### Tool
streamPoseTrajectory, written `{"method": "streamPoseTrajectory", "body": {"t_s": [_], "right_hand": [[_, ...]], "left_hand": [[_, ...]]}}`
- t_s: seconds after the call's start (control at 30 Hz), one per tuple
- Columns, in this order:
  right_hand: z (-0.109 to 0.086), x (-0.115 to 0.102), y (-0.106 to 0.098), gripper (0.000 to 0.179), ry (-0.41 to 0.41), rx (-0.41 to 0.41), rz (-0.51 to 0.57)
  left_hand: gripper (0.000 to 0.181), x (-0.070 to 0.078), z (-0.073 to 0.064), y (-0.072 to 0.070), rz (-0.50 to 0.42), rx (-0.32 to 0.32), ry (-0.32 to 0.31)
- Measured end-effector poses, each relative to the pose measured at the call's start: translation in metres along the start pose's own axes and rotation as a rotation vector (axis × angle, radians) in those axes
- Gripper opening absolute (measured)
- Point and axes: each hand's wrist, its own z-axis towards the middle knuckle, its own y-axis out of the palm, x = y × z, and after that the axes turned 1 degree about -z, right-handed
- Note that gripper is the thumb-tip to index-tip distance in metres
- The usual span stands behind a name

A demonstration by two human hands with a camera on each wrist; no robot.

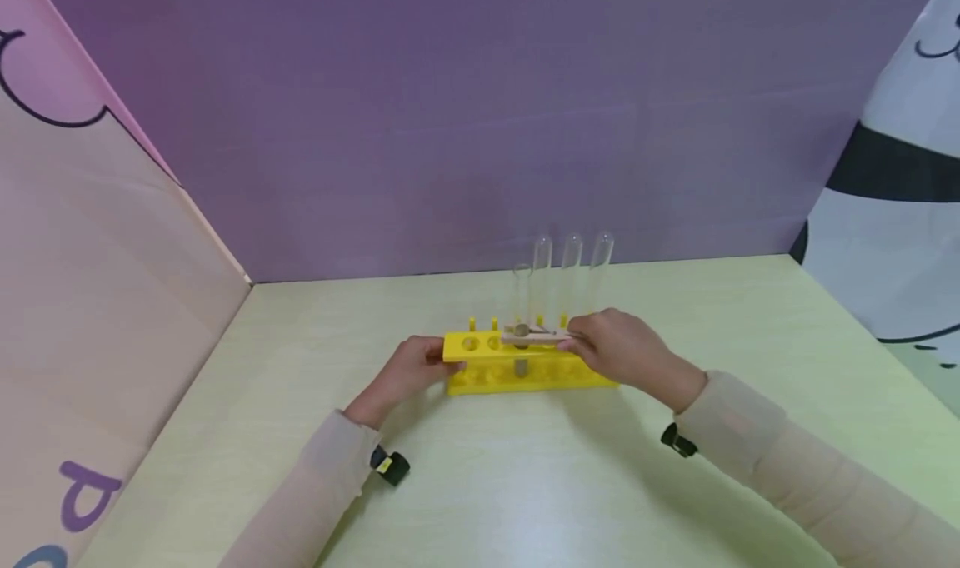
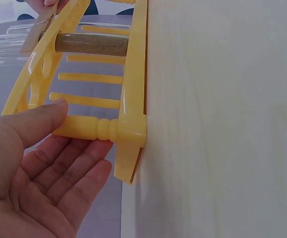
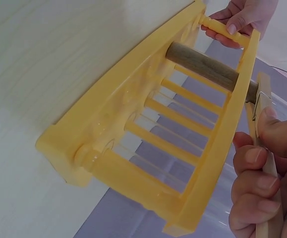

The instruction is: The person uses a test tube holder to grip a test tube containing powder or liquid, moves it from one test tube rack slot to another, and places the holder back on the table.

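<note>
A yellow test tube rack stands on the table. My left hand grips its left end post between thumb and fingers. My right hand holds a wooden test tube clamp, its fingers curled round the handles. The clamp's jaws are around a glass test tube just above the rack's top plate. That tube stands upright through a hole, and brownish-grey contents fill its lower part, which appears to reach the rack's base. In the right wrist view, the clamp's wire spring shows near the fingertips.
Three clear test tubes stand upside down behind the rack's right half, with yellow pegs along its back. A purple wall rises behind the pale wooden table; printed panels stand at both sides.
</note>
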Motion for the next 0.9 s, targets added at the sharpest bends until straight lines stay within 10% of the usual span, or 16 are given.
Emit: {"method": "streamPoseTrajectory", "body": {"t_s": [0.9], "right_hand": [[-0.0013,-0.0010,-0.0048,0.033,-0.012,0.020,-0.044]], "left_hand": [[0.028,-0.0034,0.0016,0.0003,-0.010,-0.013,0.018]]}}
